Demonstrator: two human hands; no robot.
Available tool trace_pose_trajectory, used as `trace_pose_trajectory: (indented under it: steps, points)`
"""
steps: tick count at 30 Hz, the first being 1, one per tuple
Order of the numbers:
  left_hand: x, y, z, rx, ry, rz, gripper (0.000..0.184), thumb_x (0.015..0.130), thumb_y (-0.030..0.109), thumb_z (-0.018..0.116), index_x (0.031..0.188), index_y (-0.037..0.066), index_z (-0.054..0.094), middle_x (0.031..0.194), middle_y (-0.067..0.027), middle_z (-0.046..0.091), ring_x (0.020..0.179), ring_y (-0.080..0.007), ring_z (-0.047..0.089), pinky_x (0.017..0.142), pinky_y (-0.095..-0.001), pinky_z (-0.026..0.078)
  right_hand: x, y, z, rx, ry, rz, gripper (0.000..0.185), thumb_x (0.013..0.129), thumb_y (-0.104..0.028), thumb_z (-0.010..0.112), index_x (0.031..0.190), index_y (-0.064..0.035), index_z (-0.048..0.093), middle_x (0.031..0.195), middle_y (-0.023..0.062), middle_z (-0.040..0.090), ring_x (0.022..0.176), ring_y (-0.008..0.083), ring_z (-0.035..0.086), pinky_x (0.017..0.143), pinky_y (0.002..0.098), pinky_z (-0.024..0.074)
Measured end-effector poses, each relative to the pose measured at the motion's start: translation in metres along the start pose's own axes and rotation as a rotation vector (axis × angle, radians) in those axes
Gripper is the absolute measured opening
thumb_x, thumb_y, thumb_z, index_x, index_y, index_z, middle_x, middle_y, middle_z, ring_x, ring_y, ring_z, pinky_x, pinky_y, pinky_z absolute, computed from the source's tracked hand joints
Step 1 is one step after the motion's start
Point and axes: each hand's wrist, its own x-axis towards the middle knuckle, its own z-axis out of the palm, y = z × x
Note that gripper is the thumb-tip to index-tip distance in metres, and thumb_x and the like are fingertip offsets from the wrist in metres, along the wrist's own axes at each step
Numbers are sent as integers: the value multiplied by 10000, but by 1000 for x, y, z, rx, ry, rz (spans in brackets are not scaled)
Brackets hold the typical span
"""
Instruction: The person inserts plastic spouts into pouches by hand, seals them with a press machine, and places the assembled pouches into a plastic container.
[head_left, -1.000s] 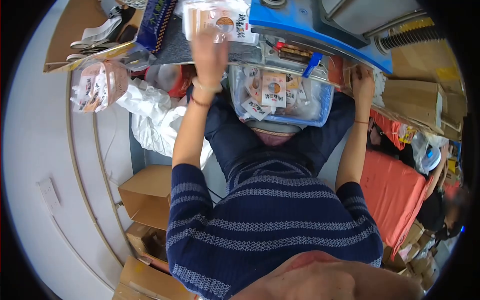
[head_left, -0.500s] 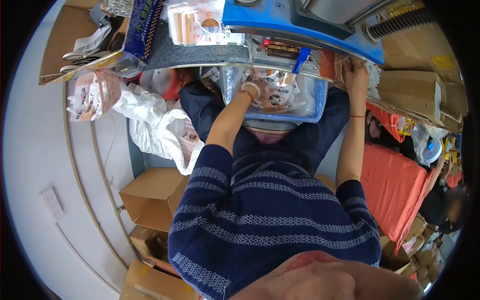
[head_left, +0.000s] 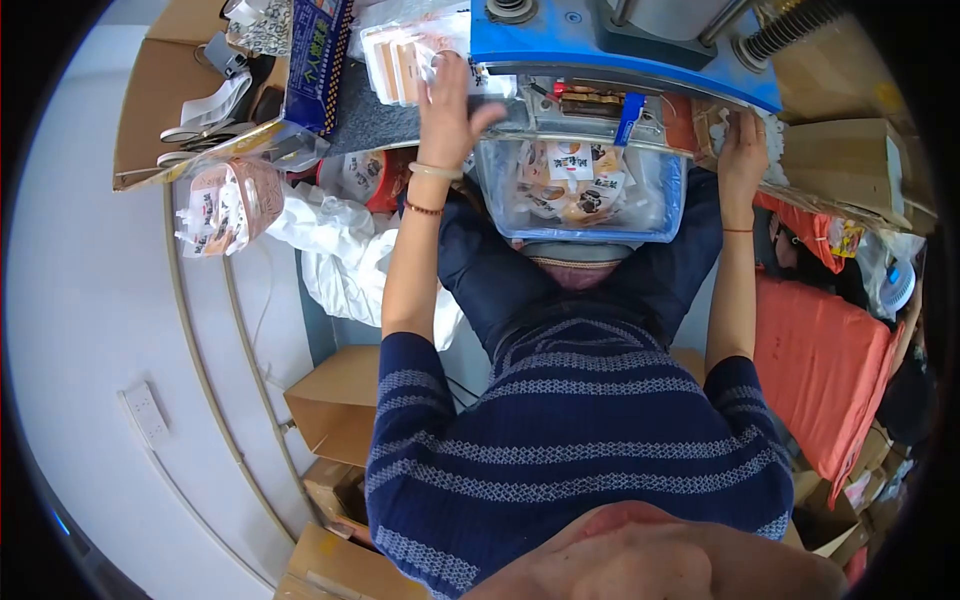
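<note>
My left hand (head_left: pixel 450 115) is over the near edge of a stack of flat printed pouches (head_left: pixel 392 65) on the dark worktop (head_left: pixel 365 125), fingers spread and thumb out to the side. At the right, my right hand (head_left: pixel 743 150) rests by small white pieces (head_left: pixel 772 145) in a cardboard box, its fingers bent close together; whatever they hold is too small to make out. Between the hands, below the worktop edge, a blue-rimmed tub (head_left: pixel 585 236) over the lap holds several printed pouches (head_left: pixel 570 162).
A blue machine (head_left: pixel 620 62) with a metal column and spring stands over the worktop. Near its front lie a blue-handled tool (head_left: pixel 630 118) and small parts. A bag of pouches (head_left: pixel 230 208) hangs at the left, beside an open carton (head_left: pixel 150 105). Red wrapped bundles (head_left: pixel 822 360) are at right.
My left hand went from over the pouch stack down into the tub, then back up to the stack. My right hand stayed by the box at the right. The camera view shifted slightly.
</note>
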Motion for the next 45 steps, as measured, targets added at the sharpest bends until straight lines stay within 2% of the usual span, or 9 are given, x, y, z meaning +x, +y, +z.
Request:
trace_pose_trajectory:
  steps: [2, 6, 11, 18, 24, 33, 34, 39, 45]
  points:
    - [-37, 13, 9, 56, -79, 82, 915, 771, 496, 708, 1457, 16, 340, 1504, -192, 378, 1416, -326, 334, 1153, -521, 220, 2, 12, 5, 32, -16, -32, 206, 931, -60, 567, 1124, -56, 638, 1116, 164, 638, 970, 367, 631, 796, 428, 518]
    - [-65, 21, -10, -61, 140, 26, 478, 738, -112, 578, 1189, 30, 652, 1214, -151, 650, 1145, -322, 608, 954, -379, 498, 5, 3, 3, 60, -30, 4, 173, 945, -128, 604, 1079, -25, 639, 1092, 192, 643, 946, 380, 629, 795, 404, 508]
    - [-46, 37, -31, -230, 178, -47, 388, 727, -113, 582, 1068, 20, 710, 1093, -109, 706, 977, -248, 669, 867, -327, 519, 5, -21, -21, 368, -95, 150, 195, 941, -130, 620, 1096, -18, 656, 1050, 120, 681, 935, 252, 651, 829, 324, 506]
    - [-51, 98, -56, -997, -130, -601, 219, 791, -64, 690, 1006, -47, 725, 859, 12, 691, 744, -21, 542, 633, -187, 438, -45, -121, -59, 840, -570, 137, 177, 874, -46, 694, 1047, -6, 693, 1032, 94, 698, 942, 158, 644, 821, 265, 500]
    - [-37, 138, -72, -1000, -240, -532, 168, 830, 48, 742, 976, -36, 734, 765, 14, 683, 685, -13, 520, 598, -185, 416, 1, -146, -74, 874, -298, -203, 214, 832, -63, 735, 1036, -12, 700, 989, 101, 708, 876, 192, 644, 783, 296, 504]
    - [-34, 114, -47, -1422, -834, -623, 204, 887, 113, 723, 1020, -41, 727, 930, -71, 729, 801, -77, 629, 723, -226, 508, 14, -116, -61, 592, -853, -343, 262, 907, -224, 647, 1064, -15, 667, 986, 131, 686, 935, 304, 631, 789, 370, 496]
    - [-35, 116, -39, -1518, -841, -676, 214, 887, 113, 725, 1037, -40, 723, 951, -70, 727, 812, -89, 633, 735, -235, 513, 17, -114, -57, 618, -1015, -114, 323, 926, -274, 635, 1114, -11, 650, 1012, 147, 687, 945, 324, 643, 778, 377, 505]
    - [-8, 115, -1, -1822, -670, -995, 206, 876, 69, 710, 1021, -76, 689, 990, -134, 720, 861, -169, 697, 757, -290, 565, 10, -78, -36, 376, -372, -84, 295, 937, -210, 631, 1176, -39, 635, 1035, 163, 675, 845, 276, 666, 742, 335, 515]
    - [9, 117, 14, -1858, -590, -995, 228, 884, 81, 695, 1057, -65, 673, 1022, -137, 714, 914, -180, 693, 825, -304, 548, 15, -32, -43, -9, -251, -18, 242, 943, -178, 572, 1134, -49, 647, 1028, 161, 663, 925, 366, 621, 790, 427, 500]
